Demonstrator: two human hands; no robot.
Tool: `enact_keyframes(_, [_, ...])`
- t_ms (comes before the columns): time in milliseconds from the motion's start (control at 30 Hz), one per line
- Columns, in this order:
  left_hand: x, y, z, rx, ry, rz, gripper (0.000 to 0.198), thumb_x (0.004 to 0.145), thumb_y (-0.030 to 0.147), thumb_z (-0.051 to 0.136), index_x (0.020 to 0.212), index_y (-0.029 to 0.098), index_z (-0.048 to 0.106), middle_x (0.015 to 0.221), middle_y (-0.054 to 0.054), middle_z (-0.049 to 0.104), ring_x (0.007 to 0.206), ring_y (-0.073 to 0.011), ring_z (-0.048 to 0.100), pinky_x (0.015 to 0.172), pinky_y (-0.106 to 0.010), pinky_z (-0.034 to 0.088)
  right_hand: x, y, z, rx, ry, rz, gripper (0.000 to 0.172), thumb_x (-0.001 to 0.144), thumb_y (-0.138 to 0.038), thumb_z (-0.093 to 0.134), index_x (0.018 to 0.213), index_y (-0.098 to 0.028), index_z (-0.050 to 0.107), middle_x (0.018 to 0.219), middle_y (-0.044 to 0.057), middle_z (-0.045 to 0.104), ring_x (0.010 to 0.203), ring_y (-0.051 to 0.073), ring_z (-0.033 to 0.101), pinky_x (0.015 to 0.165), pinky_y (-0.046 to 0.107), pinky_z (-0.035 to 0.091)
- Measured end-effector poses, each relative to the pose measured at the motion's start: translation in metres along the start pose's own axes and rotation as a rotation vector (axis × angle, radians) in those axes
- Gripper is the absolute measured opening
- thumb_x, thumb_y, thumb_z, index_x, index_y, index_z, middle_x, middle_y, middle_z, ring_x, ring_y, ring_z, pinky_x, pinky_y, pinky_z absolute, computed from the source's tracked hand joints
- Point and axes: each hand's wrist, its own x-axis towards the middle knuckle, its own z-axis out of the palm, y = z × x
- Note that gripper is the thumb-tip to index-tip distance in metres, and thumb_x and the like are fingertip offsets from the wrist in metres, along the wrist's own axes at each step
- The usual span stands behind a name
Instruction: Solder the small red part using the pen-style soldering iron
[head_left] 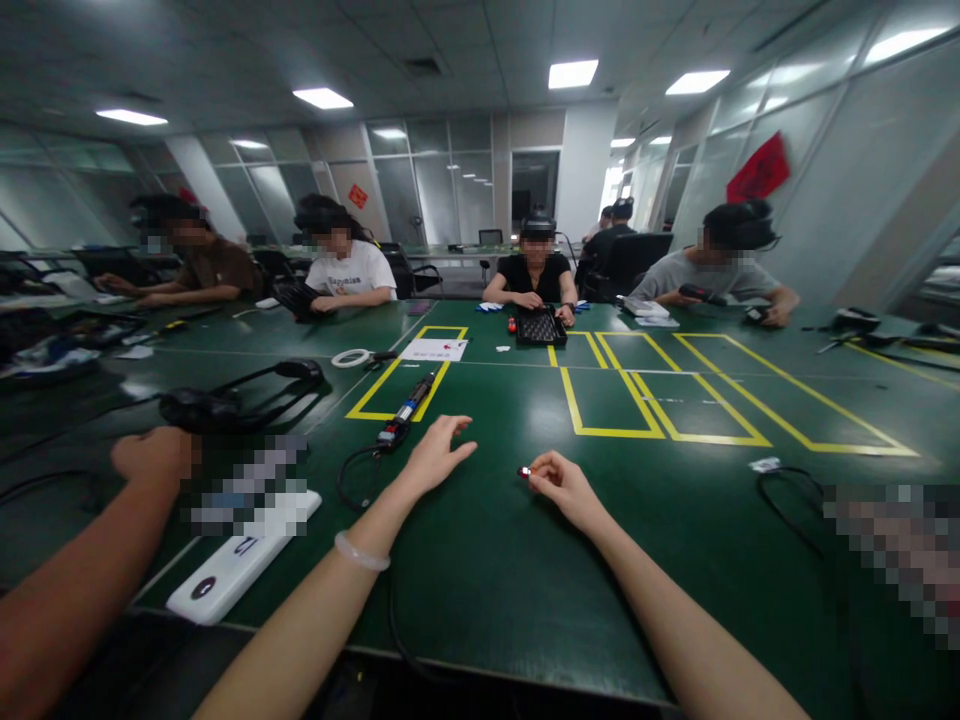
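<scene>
Over the green table, my left hand is empty, its fingers stretched and spread. My right hand pinches a small red piece with a white spot between thumb and fingertips. Something orange shows at those fingertips, too small to name. Just left of my left hand lies a blue and silver stick-shaped tool with a dark tip and a black cord.
At left are a co-worker's arm, a white power bank and a black headset. Yellow tape outlines and a white paper lie ahead. A person across the table handles a black tray.
</scene>
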Motion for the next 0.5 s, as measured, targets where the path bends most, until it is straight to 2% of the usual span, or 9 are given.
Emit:
enact_keyframes(67, [0.005, -0.034, -0.023, 0.283, 0.054, -0.153, 0.059, 0.079, 0.046, 0.056, 0.129, 0.017, 0.045, 0.128, -0.014, 0.048, 0.119, -0.0283, 0.046, 0.098, -0.041, 0.037, -0.001, 0.0, 0.001, -0.02, -0.006, 0.006, 0.026, 0.08, -0.039, 0.063, 0.091, -0.017, 0.055, 0.075, 0.001, 0.062, 0.068, 0.014, 0.058, 0.062, 0.025, 0.043])
enact_keyframes(133, [0.008, -0.068, -0.041, 0.464, 0.04, -0.356, 0.077, 0.073, 0.054, 0.059, 0.136, 0.014, 0.037, 0.136, -0.019, 0.04, 0.122, -0.0351, 0.042, 0.096, -0.045, 0.038, -0.001, 0.0, 0.001, -0.041, -0.007, 0.008, 0.026, 0.08, -0.039, 0.063, 0.091, -0.017, 0.055, 0.076, 0.001, 0.062, 0.068, 0.014, 0.058, 0.062, 0.025, 0.043])
enact_keyframes(200, [0.011, -0.094, -0.054, 0.533, -0.054, -0.512, 0.091, 0.069, 0.061, 0.059, 0.141, 0.013, 0.029, 0.141, -0.022, 0.034, 0.125, -0.0388, 0.038, 0.094, -0.047, 0.039, -0.002, 0.0, 0.001, -0.058, -0.007, 0.009, 0.026, 0.08, -0.039, 0.063, 0.091, -0.017, 0.055, 0.076, 0.001, 0.062, 0.068, 0.014, 0.058, 0.062, 0.025, 0.043])
enact_keyframes(267, [0.015, -0.111, -0.06, 0.538, -0.163, -0.59, 0.093, 0.067, 0.064, 0.058, 0.14, 0.014, 0.03, 0.141, -0.022, 0.036, 0.125, -0.0381, 0.04, 0.091, -0.044, 0.04, -0.002, -0.001, 0.001, -0.069, -0.008, 0.013, 0.027, 0.08, -0.04, 0.063, 0.091, -0.017, 0.055, 0.075, 0.001, 0.062, 0.067, 0.014, 0.057, 0.061, 0.025, 0.043])
enact_keyframes(367, [0.017, -0.117, -0.061, 0.512, -0.255, -0.57, 0.083, 0.067, 0.066, 0.055, 0.133, 0.018, 0.041, 0.133, -0.017, 0.049, 0.117, -0.0332, 0.049, 0.087, -0.037, 0.042, -0.001, -0.002, 0.0, -0.071, -0.013, 0.026, 0.029, 0.079, -0.043, 0.064, 0.091, -0.017, 0.056, 0.074, 0.001, 0.062, 0.066, 0.014, 0.057, 0.06, 0.024, 0.042])
enact_keyframes(500, [0.013, -0.1, -0.052, 0.545, -0.222, -0.528, 0.071, 0.072, 0.068, 0.046, 0.124, 0.019, 0.049, 0.122, -0.015, 0.058, 0.107, -0.0324, 0.056, 0.082, -0.038, 0.044, -0.001, -0.003, 0.0, -0.069, -0.016, 0.032, 0.03, 0.078, -0.044, 0.064, 0.09, -0.016, 0.057, 0.075, 0.001, 0.062, 0.065, 0.013, 0.056, 0.058, 0.023, 0.04])
